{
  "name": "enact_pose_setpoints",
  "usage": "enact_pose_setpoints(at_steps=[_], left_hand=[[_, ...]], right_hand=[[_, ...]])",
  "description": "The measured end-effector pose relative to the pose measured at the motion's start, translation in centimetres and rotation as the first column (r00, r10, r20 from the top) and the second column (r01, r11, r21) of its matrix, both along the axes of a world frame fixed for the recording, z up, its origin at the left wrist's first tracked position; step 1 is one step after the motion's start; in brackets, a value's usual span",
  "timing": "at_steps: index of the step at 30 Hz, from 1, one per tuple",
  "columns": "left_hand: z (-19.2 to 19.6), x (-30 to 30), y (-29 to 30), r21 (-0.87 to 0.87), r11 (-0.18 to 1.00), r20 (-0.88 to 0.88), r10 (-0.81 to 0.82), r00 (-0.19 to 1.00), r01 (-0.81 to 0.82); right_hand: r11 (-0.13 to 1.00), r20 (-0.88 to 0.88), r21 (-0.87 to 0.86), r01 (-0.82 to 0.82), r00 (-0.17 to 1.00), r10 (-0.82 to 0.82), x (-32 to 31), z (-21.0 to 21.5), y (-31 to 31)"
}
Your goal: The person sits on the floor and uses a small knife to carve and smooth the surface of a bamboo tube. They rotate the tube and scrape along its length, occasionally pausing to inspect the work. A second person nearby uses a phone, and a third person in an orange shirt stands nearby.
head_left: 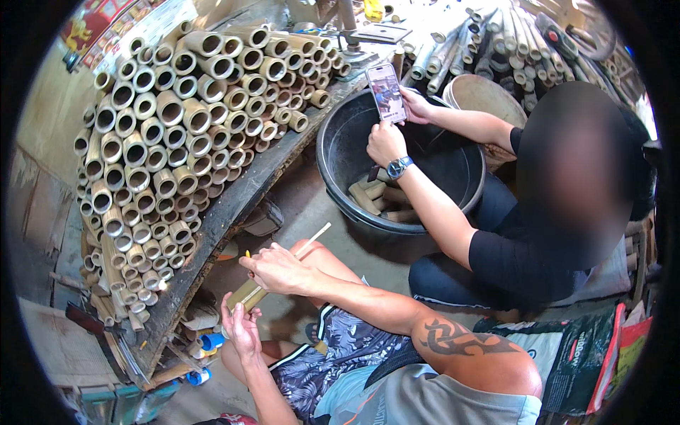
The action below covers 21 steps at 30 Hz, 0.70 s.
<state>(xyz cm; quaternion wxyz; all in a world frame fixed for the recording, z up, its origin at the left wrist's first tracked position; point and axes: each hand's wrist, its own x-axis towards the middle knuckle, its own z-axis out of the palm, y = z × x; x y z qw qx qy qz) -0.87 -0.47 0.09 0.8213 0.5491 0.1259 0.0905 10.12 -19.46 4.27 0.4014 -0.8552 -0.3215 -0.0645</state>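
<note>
My left hand (242, 329) is closed around a short greenish-tan bamboo tube (246, 295), held over my lap. Over the tube's far end lies my right hand (278, 270), its fingers bent. A thin pale stick (313, 239) slants out from under that hand toward the upper right and seems to lie along the tube. A small yellow tip (248, 253), perhaps of a pencil, pokes out by the right fingers; most of it is hidden.
A large stack of cut bamboo tubes (170, 145) rests on a dark wooden bench (237, 205) at the left. A black tub (329, 152) contains several bamboo pieces. Beside it, another person holds a phone (386, 93). Long poles (510, 42) lie at the back right.
</note>
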Motion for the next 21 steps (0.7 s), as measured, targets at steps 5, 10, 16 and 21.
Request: enact_pose_setpoints(at_steps=[5,10,16,21], left_hand=[[0.7,1.1,0.4,0.069,0.996,-0.005,-0.058,0.998,0.058],[1.4,1.9,0.3,0.127,0.989,-0.002,-0.082,0.997,0.081],[1.8,2.1,0.2,0.155,0.984,-0.009,-0.082,0.997,0.082],[1.9,2.2,0.4,0.171,0.982,-0.017,-0.080,0.997,0.081]], right_hand=[[1.000,-0.049,0.004,0.014,0.999,-0.014,0.0,-1.7,-0.6],[0.998,-0.075,0.047,0.045,0.996,-0.042,-0.1,-1.1,-1.3],[0.998,-0.050,0.027,0.058,0.997,-0.057,-0.1,-1.0,-1.4],[0.994,-0.038,0.083,0.073,0.997,-0.070,-0.3,-1.5,-1.0]])
